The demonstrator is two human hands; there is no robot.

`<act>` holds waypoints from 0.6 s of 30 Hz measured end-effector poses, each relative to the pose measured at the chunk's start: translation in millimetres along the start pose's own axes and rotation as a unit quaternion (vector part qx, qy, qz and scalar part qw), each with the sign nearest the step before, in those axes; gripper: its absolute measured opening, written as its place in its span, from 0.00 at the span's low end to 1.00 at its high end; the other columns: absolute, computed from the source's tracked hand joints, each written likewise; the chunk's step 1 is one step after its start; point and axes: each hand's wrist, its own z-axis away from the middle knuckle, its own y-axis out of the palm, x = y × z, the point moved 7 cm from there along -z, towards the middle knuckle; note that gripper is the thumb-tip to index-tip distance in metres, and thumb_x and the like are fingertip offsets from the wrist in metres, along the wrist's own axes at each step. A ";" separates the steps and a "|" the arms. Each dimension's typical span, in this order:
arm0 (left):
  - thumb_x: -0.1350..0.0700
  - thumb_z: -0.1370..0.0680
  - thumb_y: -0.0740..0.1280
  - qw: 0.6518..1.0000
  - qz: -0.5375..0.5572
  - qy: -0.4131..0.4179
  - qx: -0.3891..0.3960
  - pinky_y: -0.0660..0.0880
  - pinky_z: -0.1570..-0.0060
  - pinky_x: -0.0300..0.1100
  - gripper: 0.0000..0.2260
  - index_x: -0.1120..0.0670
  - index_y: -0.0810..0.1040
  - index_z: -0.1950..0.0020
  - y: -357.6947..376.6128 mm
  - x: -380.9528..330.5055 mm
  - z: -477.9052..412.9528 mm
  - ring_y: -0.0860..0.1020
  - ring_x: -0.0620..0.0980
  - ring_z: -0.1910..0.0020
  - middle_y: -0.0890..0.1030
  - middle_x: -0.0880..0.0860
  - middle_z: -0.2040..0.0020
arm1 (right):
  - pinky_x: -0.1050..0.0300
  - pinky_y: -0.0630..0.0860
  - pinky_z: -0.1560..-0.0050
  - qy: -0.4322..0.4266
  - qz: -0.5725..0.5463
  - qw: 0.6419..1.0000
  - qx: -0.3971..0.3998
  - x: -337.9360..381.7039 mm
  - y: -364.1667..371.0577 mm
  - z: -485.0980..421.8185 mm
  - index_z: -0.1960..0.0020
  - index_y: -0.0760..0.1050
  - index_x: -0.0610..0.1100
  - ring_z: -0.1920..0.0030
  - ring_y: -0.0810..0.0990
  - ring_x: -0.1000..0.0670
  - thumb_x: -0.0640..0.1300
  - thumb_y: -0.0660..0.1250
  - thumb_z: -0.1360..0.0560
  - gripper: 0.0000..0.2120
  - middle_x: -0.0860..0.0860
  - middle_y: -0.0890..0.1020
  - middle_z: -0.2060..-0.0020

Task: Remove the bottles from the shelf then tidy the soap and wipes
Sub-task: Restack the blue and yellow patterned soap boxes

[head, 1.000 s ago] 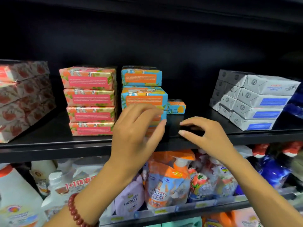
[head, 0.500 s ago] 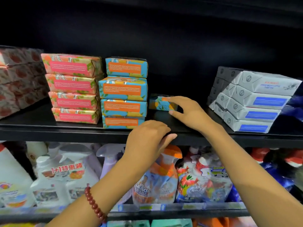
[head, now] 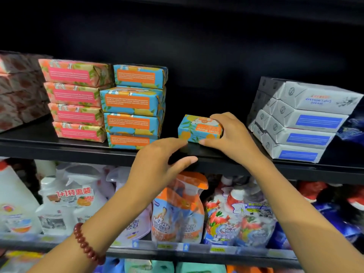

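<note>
Nearest you, the red bead bracelet [head: 88,243] sits on your left wrist, in front of the lower tier's spray bottles [head: 177,213] and refill pouches.

Above them your left hand [head: 159,164] has left the shelf lip it was curled over half a second ago. Its fingers are now loosely bent and hold nothing, and the forefinger reaches up toward the near-left corner of the soap bar [head: 197,128]. Whether it touches the bar is not clear.

Your right hand [head: 230,134] had only its fingertips on the bar before. It now grips the right end, fingers over the top and thumb along the front face.

The bar itself has come forward. It lay deep on the upper shelf [head: 59,148], close beside the blue-and-orange stack [head: 134,107], and it is now near the front edge and well apart from that stack. Its long axis runs left to right, the free end pointing at the blue-and-orange stack. The printed top face tips toward you, with the lettering upside down. You cannot tell whether it rests on the shelf or is lifted just clear.

Farther back, the pink-labelled stack [head: 76,99] stands four high just beside the blue-and-orange one, and a red-patterned stack [head: 17,91] lies at far left. To the right — behind your right hand — stands the grey-and-white stack [head: 303,119].
</note>
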 end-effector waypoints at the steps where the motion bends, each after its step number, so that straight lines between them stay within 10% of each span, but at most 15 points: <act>1: 0.36 0.28 0.61 0.999 0.027 -0.023 -0.008 0.76 0.49 0.39 0.28 0.54 0.78 0.37 -1.9 1.4 0.5 0.79 0.42 0.48 0.82 0.49 0.44 | 0.63 0.68 0.51 -0.014 -0.007 1.000 -0.021 2.2 -5.3 5.8 0.38 0.72 0.42 0.48 0.72 0.53 0.48 0.76 0.34 0.28 0.50 0.71 0.47; 5: 0.34 0.28 0.66 0.970 0.196 -0.145 -0.017 0.75 0.48 0.31 0.37 0.55 0.64 0.26 -1.1 0.5 -4.3 0.77 0.36 0.45 0.77 0.44 0.40 | 0.77 0.65 0.49 -0.080 -0.077 0.989 -0.098 16.1 -27.1 33.1 0.36 0.71 0.41 0.47 0.69 0.64 0.45 0.78 0.36 0.32 0.51 0.71 0.43; 8: 0.35 0.30 0.68 0.931 0.304 -0.200 0.027 0.77 0.47 0.38 0.32 0.52 0.73 0.32 2.1 -6.4 -15.8 0.80 0.38 0.49 0.83 0.44 0.47 | 0.73 0.67 0.45 -0.129 -0.096 0.979 -0.127 32.4 -41.7 48.5 0.37 0.71 0.40 0.42 0.69 0.62 0.45 0.75 0.36 0.30 0.50 0.71 0.41; 11: 0.51 0.28 0.73 0.919 0.343 -0.187 0.058 0.78 0.47 0.49 0.10 0.50 0.82 0.49 -2.3 -14.9 -25.4 0.83 0.44 0.52 0.85 0.46 0.54 | 0.71 0.67 0.44 -0.153 -0.088 0.975 -0.135 45.9 -47.3 55.7 0.37 0.69 0.39 0.40 0.69 0.59 0.39 0.74 0.35 0.28 0.51 0.70 0.41; 18: 0.57 0.30 0.76 0.933 0.347 -0.094 -0.005 0.79 0.48 0.44 0.14 0.52 0.81 0.46 -18.5 -20.2 -20.3 0.82 0.44 0.50 0.84 0.46 0.50 | 0.64 0.75 0.43 -0.018 -0.272 0.962 0.001 34.3 -45.6 56.2 0.35 0.67 0.55 0.42 0.76 0.60 0.51 0.75 0.38 0.35 0.60 0.77 0.43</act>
